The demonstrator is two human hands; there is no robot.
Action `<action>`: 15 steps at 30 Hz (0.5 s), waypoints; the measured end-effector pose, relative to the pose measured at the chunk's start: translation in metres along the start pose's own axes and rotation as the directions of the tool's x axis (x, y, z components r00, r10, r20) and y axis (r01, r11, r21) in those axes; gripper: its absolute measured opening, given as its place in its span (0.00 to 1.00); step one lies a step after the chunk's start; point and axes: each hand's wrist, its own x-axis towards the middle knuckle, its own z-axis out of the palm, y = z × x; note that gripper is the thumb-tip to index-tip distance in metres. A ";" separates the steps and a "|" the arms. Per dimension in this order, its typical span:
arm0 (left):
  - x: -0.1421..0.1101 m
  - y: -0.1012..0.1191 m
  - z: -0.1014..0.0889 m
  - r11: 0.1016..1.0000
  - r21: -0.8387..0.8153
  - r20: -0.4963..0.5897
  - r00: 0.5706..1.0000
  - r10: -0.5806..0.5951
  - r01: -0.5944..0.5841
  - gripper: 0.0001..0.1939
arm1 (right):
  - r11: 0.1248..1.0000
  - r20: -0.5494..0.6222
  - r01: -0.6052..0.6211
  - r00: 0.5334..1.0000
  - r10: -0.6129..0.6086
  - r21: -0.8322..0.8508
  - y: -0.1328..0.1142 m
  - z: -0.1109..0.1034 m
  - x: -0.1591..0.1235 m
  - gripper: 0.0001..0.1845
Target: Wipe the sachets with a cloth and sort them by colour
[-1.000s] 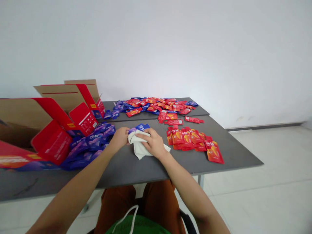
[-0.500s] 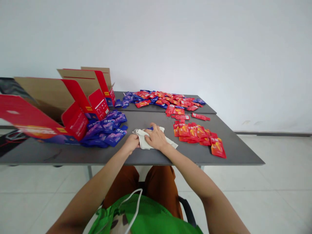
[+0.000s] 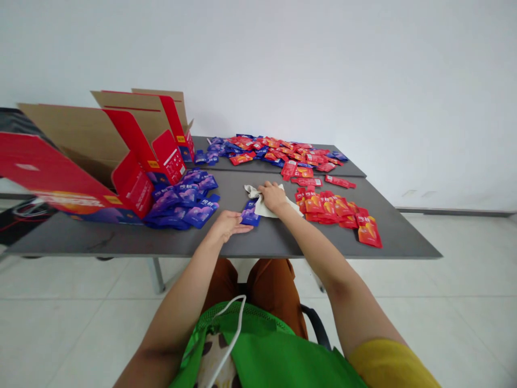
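Observation:
My left hand (image 3: 228, 223) lies flat on the grey table (image 3: 121, 240), fingers stretched out, fingertips touching a single blue sachet (image 3: 250, 214). My right hand (image 3: 273, 196) rests on a crumpled white cloth (image 3: 260, 205) just beyond that sachet, fingers curled over it. A heap of blue sachets (image 3: 181, 202) lies to the left of my left hand. A group of red sachets (image 3: 335, 213) lies to the right of the cloth.
Open red-and-brown cardboard boxes (image 3: 92, 156) stand at the table's left. A mixed spread of red and blue sachets (image 3: 278, 153) covers the far part of the table. A white wall stands behind, tiled floor around. A green bag (image 3: 258, 350) sits on my lap.
My left hand let go of the cloth and now lies flat at the blue sachet, which is uncovered. My right hand stays on the cloth. The view has pulled back.

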 end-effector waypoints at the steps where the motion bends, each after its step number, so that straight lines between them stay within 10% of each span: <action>1: 0.000 0.000 0.001 1.000 -0.015 -0.021 1.000 -0.005 0.005 0.06 | 0.999 -0.040 0.023 0.999 -0.022 0.034 0.003 -0.004 -0.002 0.21; 9: 0.001 -0.003 0.011 0.998 -0.025 -0.139 0.989 0.046 -0.050 0.09 | 0.836 -0.223 0.490 0.868 -0.443 0.246 -0.011 0.009 -0.045 0.23; 15: 0.004 -0.020 0.009 0.975 0.036 -0.092 0.971 0.223 -0.220 0.14 | 0.896 -0.081 0.419 0.908 -0.411 0.144 -0.017 0.009 -0.045 0.26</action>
